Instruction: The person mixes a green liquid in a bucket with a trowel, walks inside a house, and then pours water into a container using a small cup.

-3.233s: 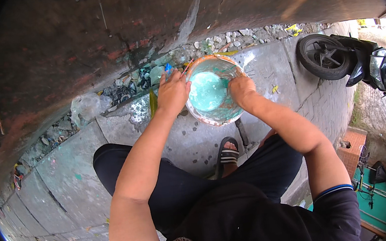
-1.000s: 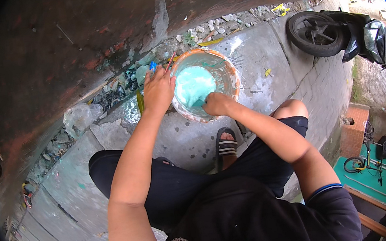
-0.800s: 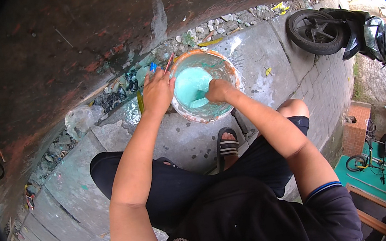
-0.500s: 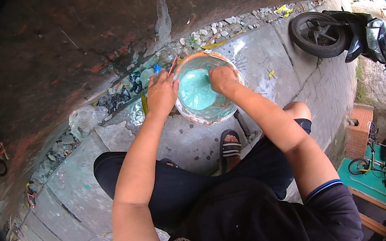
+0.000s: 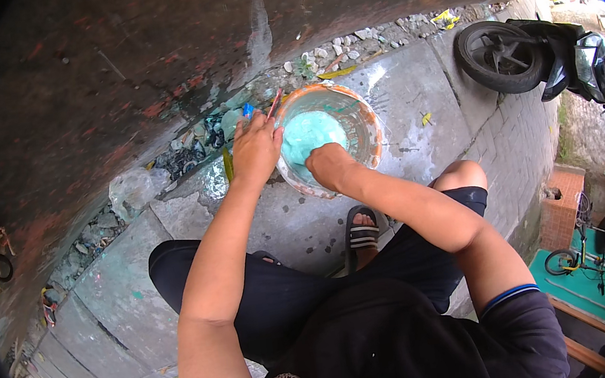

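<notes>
A round bucket (image 5: pixel 372 129) with an orange and white paint-smeared rim stands on the pavement before me. Inside it lies thick, wet, pale turquoise paint (image 5: pixel 314 129). My left hand (image 5: pixel 256 151) is closed on the bucket's left edge, its fingertips partly out of sight. A thin reddish stick (image 5: pixel 275 102) juts up beside those fingers; whether they touch it I cannot tell. Over the near side of the bucket, my right hand (image 5: pixel 330 165) is lowered toward the paint in a fist. Whatever it grips is hidden beneath it.
A dark wall (image 5: pixel 118 75) runs along the far side, with rubble (image 5: pixel 346 46) and a clear plastic bag (image 5: pixel 135 189) at its foot. A small blue object (image 5: pixel 247 110) lies beyond my left hand. At right stand a motorcycle (image 5: pixel 500 54) and a small bicycle (image 5: pixel 564 261).
My right hand has swept from the bucket's right side toward me and leftward, to its near side. The paint's surface has shifted in shape. My left hand stays at the left edge.
</notes>
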`<action>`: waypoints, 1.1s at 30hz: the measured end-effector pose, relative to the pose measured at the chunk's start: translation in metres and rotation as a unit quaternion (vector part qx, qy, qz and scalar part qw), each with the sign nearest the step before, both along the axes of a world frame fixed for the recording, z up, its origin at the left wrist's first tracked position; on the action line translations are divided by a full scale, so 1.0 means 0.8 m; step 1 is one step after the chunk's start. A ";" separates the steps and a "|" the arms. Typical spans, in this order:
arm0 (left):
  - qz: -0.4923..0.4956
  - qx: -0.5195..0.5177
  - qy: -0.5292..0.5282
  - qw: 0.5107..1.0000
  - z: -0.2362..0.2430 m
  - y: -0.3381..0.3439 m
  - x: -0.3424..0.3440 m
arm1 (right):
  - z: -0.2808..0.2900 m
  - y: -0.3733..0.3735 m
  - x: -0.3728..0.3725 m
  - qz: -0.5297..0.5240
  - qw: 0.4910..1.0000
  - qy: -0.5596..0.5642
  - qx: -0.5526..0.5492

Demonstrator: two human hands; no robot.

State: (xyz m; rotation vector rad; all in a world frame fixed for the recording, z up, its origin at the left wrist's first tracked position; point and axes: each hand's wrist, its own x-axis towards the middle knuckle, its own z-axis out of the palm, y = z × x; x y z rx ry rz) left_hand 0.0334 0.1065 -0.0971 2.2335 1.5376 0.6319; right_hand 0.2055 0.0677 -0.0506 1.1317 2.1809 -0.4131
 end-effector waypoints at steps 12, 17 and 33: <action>-0.003 -0.015 -0.014 1.000 0.003 0.002 0.002 | -0.011 0.065 0.078 -0.123 0.983 -0.106 0.084; -0.006 -0.019 -0.015 1.000 0.003 0.003 -0.002 | -0.002 0.077 0.016 -0.107 0.989 -0.050 0.092; -0.003 -0.034 -0.015 0.999 0.006 0.003 -0.003 | 0.011 -0.010 0.093 -0.100 0.994 -0.036 0.018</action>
